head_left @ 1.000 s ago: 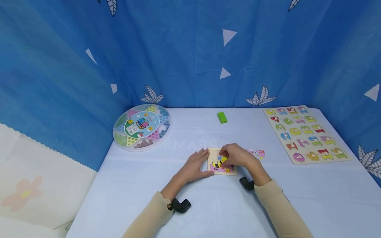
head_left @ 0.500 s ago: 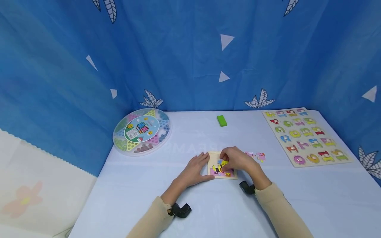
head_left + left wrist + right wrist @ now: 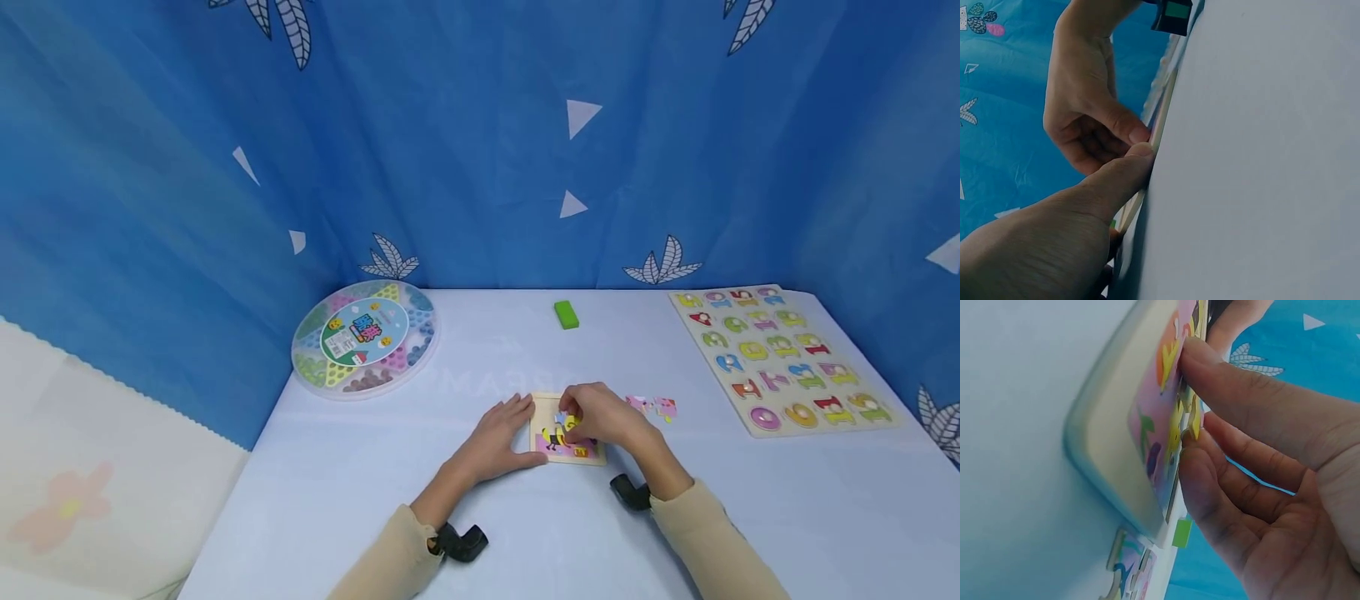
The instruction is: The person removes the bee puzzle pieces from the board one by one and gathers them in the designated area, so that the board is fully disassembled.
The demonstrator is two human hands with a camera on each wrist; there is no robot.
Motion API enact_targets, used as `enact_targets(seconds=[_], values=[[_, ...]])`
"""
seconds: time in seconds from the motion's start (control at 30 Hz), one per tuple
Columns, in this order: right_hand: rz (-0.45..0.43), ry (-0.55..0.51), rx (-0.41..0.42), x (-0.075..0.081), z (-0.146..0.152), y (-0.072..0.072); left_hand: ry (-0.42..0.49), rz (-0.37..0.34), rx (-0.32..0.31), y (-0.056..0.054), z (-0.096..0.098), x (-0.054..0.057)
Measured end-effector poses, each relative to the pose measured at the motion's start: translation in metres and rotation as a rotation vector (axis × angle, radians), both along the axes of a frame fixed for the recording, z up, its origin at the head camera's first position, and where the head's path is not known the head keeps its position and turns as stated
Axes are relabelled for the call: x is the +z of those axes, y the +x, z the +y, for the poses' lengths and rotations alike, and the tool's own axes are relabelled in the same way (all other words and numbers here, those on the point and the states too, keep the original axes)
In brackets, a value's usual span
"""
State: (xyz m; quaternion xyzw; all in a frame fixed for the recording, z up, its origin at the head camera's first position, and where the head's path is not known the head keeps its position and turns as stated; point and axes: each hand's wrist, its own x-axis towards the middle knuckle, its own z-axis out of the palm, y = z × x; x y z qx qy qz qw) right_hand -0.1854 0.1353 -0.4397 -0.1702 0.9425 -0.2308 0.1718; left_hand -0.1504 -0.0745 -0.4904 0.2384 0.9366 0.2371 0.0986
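Note:
A small wooden jigsaw tray (image 3: 545,400) with a bee picture and a pink lower part lies flat on the table. My left hand (image 3: 491,443) rests against it, fingers straight along its left side and thumb at the near edge. In the left wrist view the left thumb (image 3: 1129,164) presses on the tray's rim. Over the picture, my right hand (image 3: 606,417) pinches a small yellow puzzle piece (image 3: 1195,419) between thumb and fingertips, tilted up from the tray. That hand covers part of the picture in the head view.
Loose pink puzzle pieces (image 3: 651,406) lie just right of the tray. A green block (image 3: 566,315) sits farther back. At the back left is a round Chinese checkers box (image 3: 318,321); at the right, a wooden number puzzle board (image 3: 712,385). A blue curtain (image 3: 487,150) stands behind the table.
The head view has tilted up slightly, so everything sits lower in it. The right fingertips have shifted slightly over the bee picture, showing more blue and yellow; the left hand stays at the tray.

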Motion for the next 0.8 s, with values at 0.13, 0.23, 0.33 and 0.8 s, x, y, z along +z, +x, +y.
enact_targets(seconds=[0.13,0.23,0.33,0.8], values=[[-0.013,-0.02,0.007,-0.0018,0.0023,0.0036,-0.012,-0.005,-0.009,0.0032,0.0008,-0.0016],[-0.015,-0.024,0.009,-0.0007,0.0028,0.0019,-0.015,0.008,-0.011,0.0019,0.0003,-0.0007],[-0.021,-0.012,0.015,0.0002,0.0036,-0.0007,-0.014,0.01,-0.012,0.0001,-0.0005,0.0],[-0.065,-0.013,0.018,0.0001,0.0077,-0.0063,0.007,0.014,-0.023,-0.0017,-0.0016,-0.0008]])
